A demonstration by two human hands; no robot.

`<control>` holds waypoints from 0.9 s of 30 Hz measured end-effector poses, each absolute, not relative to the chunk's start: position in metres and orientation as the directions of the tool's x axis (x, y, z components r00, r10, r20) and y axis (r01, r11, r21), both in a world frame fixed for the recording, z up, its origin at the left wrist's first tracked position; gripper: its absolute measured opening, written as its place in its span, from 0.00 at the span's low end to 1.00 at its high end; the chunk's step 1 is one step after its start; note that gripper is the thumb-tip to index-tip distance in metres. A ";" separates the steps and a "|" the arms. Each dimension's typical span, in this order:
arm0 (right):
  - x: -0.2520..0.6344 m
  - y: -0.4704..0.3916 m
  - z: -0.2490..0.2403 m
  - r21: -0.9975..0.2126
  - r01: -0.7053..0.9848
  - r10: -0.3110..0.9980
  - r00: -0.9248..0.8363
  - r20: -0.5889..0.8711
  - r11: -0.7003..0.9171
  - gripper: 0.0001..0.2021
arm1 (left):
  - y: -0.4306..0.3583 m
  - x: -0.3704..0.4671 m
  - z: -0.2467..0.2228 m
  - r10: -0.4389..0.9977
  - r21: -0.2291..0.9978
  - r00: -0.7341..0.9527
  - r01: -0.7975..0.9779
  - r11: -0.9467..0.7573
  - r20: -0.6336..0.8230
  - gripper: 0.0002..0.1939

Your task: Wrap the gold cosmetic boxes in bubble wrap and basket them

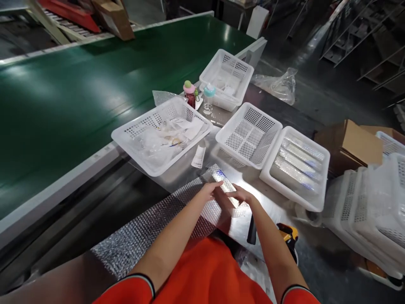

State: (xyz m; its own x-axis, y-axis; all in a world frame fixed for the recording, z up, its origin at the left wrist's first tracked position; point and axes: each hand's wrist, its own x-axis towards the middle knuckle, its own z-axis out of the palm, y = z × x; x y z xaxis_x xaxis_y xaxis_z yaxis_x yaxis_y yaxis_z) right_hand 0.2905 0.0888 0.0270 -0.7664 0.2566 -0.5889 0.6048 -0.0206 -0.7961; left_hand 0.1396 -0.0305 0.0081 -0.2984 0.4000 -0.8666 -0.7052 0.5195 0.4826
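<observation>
A small flat item with blue marks [225,181] lies tilted at the end of a long bubble wrap sheet [148,221] on the metal table. My left hand [212,190] is on the item's left side, fingers curved over its edge. From the right, my right hand [241,194] grips the same item, fingers bent around its edge. Just beyond the hands lies a white printed slip [198,156]. Several bubble-wrapped packages [292,169] lie side by side in a white tray [268,169] to the right.
An empty perforated basket [221,137] stands beyond the hands. Left of it is a basket of plastic bags [148,169]. Two bottles [190,99] stand near a far basket [205,76]. A green conveyor [95,93] runs along the left. A black handle [252,232] lies near my right forearm.
</observation>
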 end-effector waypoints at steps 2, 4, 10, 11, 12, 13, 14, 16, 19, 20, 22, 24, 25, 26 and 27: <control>0.287 0.080 0.029 -0.814 0.578 0.218 -0.789 -0.575 -0.053 0.35 | -0.040 0.135 0.012 0.391 0.445 -0.256 -0.716 0.537 -0.884 0.23; 0.285 0.064 0.028 -0.814 0.580 0.287 -0.786 -0.548 0.034 0.38 | -0.053 0.133 0.017 0.422 0.449 -0.240 -0.729 0.516 -0.874 0.23; 0.277 -0.012 0.023 -0.506 0.748 0.566 -0.659 -0.495 0.429 0.44 | -0.118 0.125 0.014 0.426 0.528 -0.354 -0.738 0.419 -0.833 0.26; 0.273 -0.024 0.023 -0.473 0.762 0.615 -0.642 -0.457 0.443 0.45 | -0.129 0.124 0.011 0.395 0.543 -0.393 -0.731 0.413 -0.830 0.24; 0.269 -0.036 0.024 -0.445 0.774 0.664 -0.623 -0.414 0.450 0.46 | -0.139 0.124 0.007 0.362 0.557 -0.432 -0.722 0.410 -0.826 0.22; 0.265 -0.046 0.024 -0.417 0.789 0.707 -0.602 -0.371 0.452 0.48 | -0.147 0.125 0.004 0.330 0.570 -0.466 -0.712 0.410 -0.821 0.21; 0.261 -0.055 0.024 -0.388 0.802 0.743 -0.581 -0.332 0.454 0.48 | -0.152 0.126 0.002 0.308 0.580 -0.492 -0.703 0.411 -0.815 0.20; 0.255 -0.067 0.023 -0.345 0.817 0.782 -0.559 -0.276 0.463 0.48 | -0.157 0.133 -0.001 0.298 0.601 -0.523 -0.688 0.407 -0.799 0.17; 0.257 -0.061 0.019 -0.322 0.819 0.786 -0.559 -0.265 0.474 0.47 | -0.145 0.149 0.001 0.348 0.629 -0.526 -0.683 0.371 -0.776 0.11; 0.260 -0.052 0.018 -0.313 0.823 0.788 -0.555 -0.267 0.474 0.46 | -0.137 0.155 0.002 0.373 0.631 -0.515 -0.689 0.356 -0.772 0.10; 0.269 -0.023 0.015 -0.284 0.838 0.803 -0.535 -0.263 0.466 0.45 | -0.121 0.166 0.005 0.426 0.623 -0.475 -0.706 0.338 -0.770 0.09; 0.277 0.012 0.012 -0.236 0.864 0.826 -0.497 -0.266 0.444 0.48 | -0.108 0.174 0.005 0.464 0.616 -0.443 -0.710 0.341 -0.767 0.12; 0.281 0.030 0.011 -0.205 0.879 0.834 -0.474 -0.283 0.430 0.50 | -0.105 0.176 0.005 0.471 0.618 -0.439 -0.706 0.347 -0.765 0.14; 0.283 0.044 0.011 -0.173 0.891 0.837 -0.454 -0.306 0.420 0.52 | -0.104 0.177 0.005 0.471 0.621 -0.441 -0.700 0.353 -0.764 0.15; 0.285 0.055 0.011 -0.144 0.900 0.839 -0.437 -0.323 0.412 0.53 | -0.106 0.177 0.005 0.468 0.622 -0.442 -0.697 0.358 -0.765 0.16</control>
